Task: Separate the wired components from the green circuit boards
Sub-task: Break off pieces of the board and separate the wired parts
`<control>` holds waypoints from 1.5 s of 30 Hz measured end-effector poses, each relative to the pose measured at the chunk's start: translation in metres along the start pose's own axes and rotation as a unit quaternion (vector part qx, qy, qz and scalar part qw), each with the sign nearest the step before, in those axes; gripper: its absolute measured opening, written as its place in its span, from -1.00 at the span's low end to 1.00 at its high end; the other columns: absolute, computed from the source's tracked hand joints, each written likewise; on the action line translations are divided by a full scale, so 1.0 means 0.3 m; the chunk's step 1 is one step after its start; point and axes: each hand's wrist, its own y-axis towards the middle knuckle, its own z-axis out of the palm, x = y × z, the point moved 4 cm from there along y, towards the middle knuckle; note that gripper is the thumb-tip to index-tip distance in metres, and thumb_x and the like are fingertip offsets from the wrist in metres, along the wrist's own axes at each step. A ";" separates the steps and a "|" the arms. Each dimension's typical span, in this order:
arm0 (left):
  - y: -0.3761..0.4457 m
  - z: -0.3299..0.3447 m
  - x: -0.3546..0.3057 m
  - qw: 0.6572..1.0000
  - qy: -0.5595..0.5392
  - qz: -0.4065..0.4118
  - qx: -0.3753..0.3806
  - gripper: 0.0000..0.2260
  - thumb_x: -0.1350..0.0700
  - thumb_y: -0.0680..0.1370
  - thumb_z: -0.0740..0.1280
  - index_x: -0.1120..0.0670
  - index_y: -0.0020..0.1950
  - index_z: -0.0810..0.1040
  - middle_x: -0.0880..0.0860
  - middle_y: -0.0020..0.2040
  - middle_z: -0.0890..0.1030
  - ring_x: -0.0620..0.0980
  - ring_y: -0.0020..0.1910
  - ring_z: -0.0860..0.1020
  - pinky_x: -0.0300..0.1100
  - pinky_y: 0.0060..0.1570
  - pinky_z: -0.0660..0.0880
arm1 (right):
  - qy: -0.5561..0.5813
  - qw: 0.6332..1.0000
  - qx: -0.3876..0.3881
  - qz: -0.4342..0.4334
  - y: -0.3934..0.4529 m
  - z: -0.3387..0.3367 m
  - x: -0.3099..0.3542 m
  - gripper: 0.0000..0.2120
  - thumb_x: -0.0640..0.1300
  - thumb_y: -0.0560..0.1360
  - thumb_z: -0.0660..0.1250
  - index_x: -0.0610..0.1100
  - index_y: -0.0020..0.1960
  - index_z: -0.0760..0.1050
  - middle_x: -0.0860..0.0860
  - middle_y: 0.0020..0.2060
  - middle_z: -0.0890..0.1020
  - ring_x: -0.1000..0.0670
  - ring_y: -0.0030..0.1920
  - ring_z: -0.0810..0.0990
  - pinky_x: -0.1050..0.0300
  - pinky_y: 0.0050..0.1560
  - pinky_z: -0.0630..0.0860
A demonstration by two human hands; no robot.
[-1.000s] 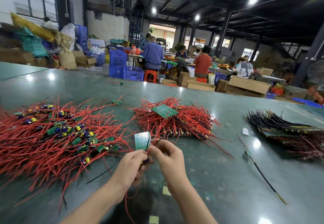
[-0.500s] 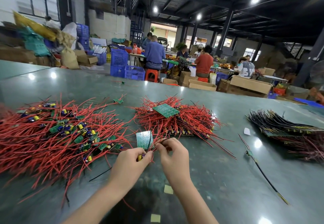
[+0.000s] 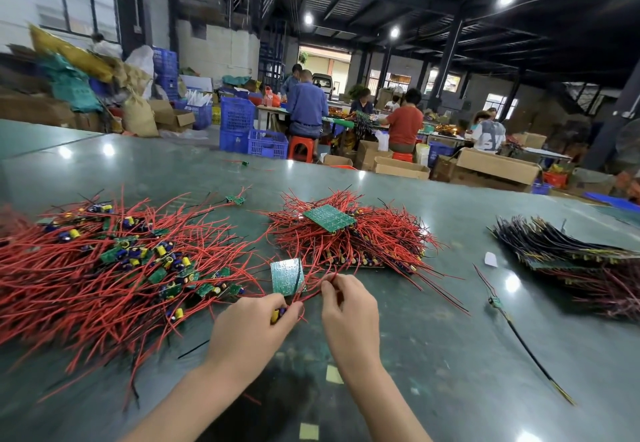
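A small green circuit board panel (image 3: 286, 276) stands upright just above my hands, red wires running from its lower edge. My left hand (image 3: 251, 329) grips the bottom of the panel, where a yellow and blue component shows between the fingers. My right hand (image 3: 348, 310) pinches a red wire (image 3: 313, 294) beside the board. To the left spreads a pile of separated red-wired components (image 3: 114, 268). Behind the hands lies a stack of wired panels (image 3: 353, 237) with a green board (image 3: 329, 218) on top.
The green table (image 3: 433, 337) holds a heap of black-wired boards (image 3: 568, 254) at the right, a loose black-wired piece (image 3: 498, 306), and a scrap of white paper (image 3: 490, 259). Beyond the far edge, people sit at benches among blue crates and cardboard boxes.
My hands and the panel have shifted slightly down and left. The right hand has drawn a little away from the board, still pinching a red wire.
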 end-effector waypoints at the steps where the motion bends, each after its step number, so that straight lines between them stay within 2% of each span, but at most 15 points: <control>1: 0.000 0.009 0.000 0.999 -0.041 -0.011 0.009 -0.62 -0.16 0.53 0.25 0.03 -0.40 0.44 -0.01 -0.54 0.40 -0.08 -0.48 0.39 -0.18 -0.47 0.18 | 0.002 1.000 -0.012 -0.001 0.000 -0.005 0.002 -0.85 -0.22 0.51 0.27 -0.20 -0.22 0.53 0.00 -0.28 0.57 0.01 -0.23 0.49 0.08 -0.16 0.39; 4: -0.005 0.019 -0.017 0.983 -0.170 -0.043 0.052 -0.61 -0.07 0.53 0.29 0.12 -0.42 0.51 -0.04 -0.60 0.34 -0.10 -0.55 0.31 -0.27 -0.47 0.18 | 0.102 0.993 -0.016 0.059 0.008 -0.011 -0.006 -0.83 -0.22 0.53 0.26 -0.23 -0.22 0.54 -0.05 -0.35 0.56 0.00 -0.31 0.45 0.04 -0.21 0.38; 6: -0.004 0.022 -0.016 0.962 -0.248 -0.088 0.073 -0.60 -0.02 0.53 0.32 0.13 -0.47 0.51 -0.05 -0.63 0.29 -0.13 -0.60 0.24 -0.30 -0.50 0.18 | 0.198 0.973 -0.004 0.116 0.011 -0.013 -0.016 -0.80 -0.22 0.55 0.26 -0.23 -0.21 0.57 0.06 -0.47 0.48 0.11 -0.42 0.34 0.17 -0.35 0.29; 11: -0.023 0.054 -0.014 0.831 -0.461 -0.259 0.173 -0.58 -0.03 0.55 0.29 0.05 -0.50 0.47 -0.05 -0.56 0.16 -0.12 -0.61 0.06 -0.37 -0.55 0.00 | 0.475 0.828 0.054 0.292 0.008 0.032 -0.042 -0.79 -0.25 0.55 0.23 -0.12 -0.18 0.59 0.12 -0.51 0.45 0.21 -0.52 0.29 0.29 -0.33 0.27; 13: -0.028 0.055 -0.018 0.817 -0.471 -0.275 0.189 -0.60 -0.04 0.55 0.29 0.05 -0.48 0.47 -0.05 -0.56 0.15 -0.12 -0.61 0.05 -0.38 -0.54 0.00 | 0.450 0.847 0.051 0.278 0.012 0.023 -0.044 -0.80 -0.26 0.53 0.27 -0.11 -0.19 0.61 0.08 -0.47 0.49 0.18 -0.49 0.33 0.31 -0.34 0.29; 16: -0.028 0.043 -0.004 0.836 -0.442 -0.270 0.180 -0.64 -0.02 0.55 0.29 0.08 -0.42 0.48 -0.05 -0.57 0.19 -0.12 -0.62 0.06 -0.38 -0.56 0.01 | 0.354 0.910 0.007 0.218 0.024 -0.018 -0.047 -0.83 -0.30 0.47 0.36 -0.08 -0.21 0.65 0.09 -0.33 0.65 0.20 -0.34 0.52 0.39 -0.30 0.41; 18: -0.034 0.043 -0.002 0.822 -0.459 -0.281 0.187 -0.64 -0.02 0.55 0.29 0.08 -0.41 0.47 -0.05 -0.56 0.18 -0.12 -0.62 0.06 -0.39 -0.55 0.01 | 0.382 0.885 0.005 0.265 0.023 -0.016 -0.062 -0.86 -0.29 0.46 0.38 -0.09 -0.20 0.64 0.11 -0.34 0.63 0.20 -0.34 0.49 0.32 -0.30 0.36; 21: -0.051 0.067 -0.027 0.744 -0.539 -0.321 0.229 -0.66 -0.02 0.52 0.31 0.05 -0.43 0.46 -0.06 -0.55 0.15 -0.13 -0.62 0.04 -0.40 -0.56 0.00 | 0.467 0.819 0.003 0.333 0.012 0.014 -0.080 -0.87 -0.30 0.46 0.36 -0.11 -0.17 0.61 0.08 -0.30 0.59 0.17 -0.35 0.39 0.25 -0.35 0.22; 23: -0.056 0.077 -0.035 0.703 -0.573 -0.342 0.245 -0.67 -0.01 0.50 0.33 0.05 -0.45 0.47 -0.07 -0.55 0.15 -0.14 -0.63 0.05 -0.42 -0.59 0.00 | 0.441 0.836 -0.004 0.326 0.014 0.010 -0.085 -0.88 -0.27 0.46 0.37 -0.10 -0.18 0.63 0.10 -0.30 0.62 0.19 -0.34 0.42 0.26 -0.34 0.23; 24: -0.053 0.078 -0.032 0.702 -0.574 -0.345 0.244 -0.67 -0.01 0.50 0.33 0.05 -0.44 0.47 -0.07 -0.55 0.16 -0.15 -0.63 0.05 -0.42 -0.60 0.00 | 0.418 0.853 -0.011 0.312 0.018 0.000 -0.084 -0.89 -0.25 0.46 0.38 -0.09 -0.19 0.65 0.12 -0.32 0.64 0.20 -0.34 0.44 0.27 -0.33 0.25; 30: -0.014 0.028 0.013 0.795 -0.494 -0.296 0.190 -0.69 0.01 0.53 0.32 0.09 -0.39 0.46 -0.03 -0.55 0.17 -0.11 -0.61 0.05 -0.42 -0.54 0.03 | 0.423 0.864 -0.005 0.274 0.052 -0.051 -0.089 -0.89 -0.20 0.46 0.38 -0.10 -0.21 0.65 0.07 -0.38 0.65 0.23 -0.48 0.43 0.31 -0.32 0.34; 33: 0.010 -0.001 0.015 0.874 -0.403 -0.225 0.153 -0.61 0.00 0.53 0.33 0.07 -0.49 0.50 -0.06 -0.59 0.23 -0.12 -0.64 0.11 -0.35 -0.60 0.05 | 0.218 0.963 -0.038 0.156 0.067 -0.082 -0.080 -0.87 -0.20 0.48 0.39 -0.12 -0.25 0.64 0.08 -0.43 0.63 0.25 -0.49 0.44 0.44 -0.41 0.33; 37: 0.007 -0.001 -0.026 0.962 -0.245 -0.089 0.084 -0.60 0.00 0.50 0.37 0.03 -0.54 0.49 -0.05 -0.67 0.28 -0.14 -0.64 0.27 -0.36 -0.54 0.20 | 0.143 0.980 -0.101 0.094 0.064 -0.079 -0.081 -0.82 -0.23 0.49 0.35 -0.05 -0.26 0.56 0.12 -0.39 0.60 0.26 -0.42 0.48 0.42 -0.33 0.36; 40: -0.001 0.011 -0.017 0.976 -0.202 -0.059 0.049 -0.62 -0.03 0.49 0.37 0.03 -0.52 0.48 -0.07 -0.64 0.35 -0.15 -0.59 0.35 -0.37 -0.53 0.23 | 0.245 0.951 -0.107 0.156 0.057 -0.071 -0.108 -0.85 -0.20 0.50 0.35 -0.08 -0.24 0.58 0.13 -0.42 0.58 0.26 -0.45 0.44 0.44 -0.34 0.35; 45: -0.005 0.030 0.021 0.996 -0.079 -0.006 0.043 -0.60 -0.15 0.52 0.28 0.13 -0.34 0.48 0.00 -0.52 0.39 -0.07 -0.49 0.34 -0.17 -0.43 0.21 | 0.475 0.805 -0.057 0.350 0.047 -0.012 -0.155 -0.84 -0.23 0.53 0.29 -0.15 -0.20 0.58 0.06 -0.42 0.56 0.19 -0.54 0.32 0.32 -0.44 0.28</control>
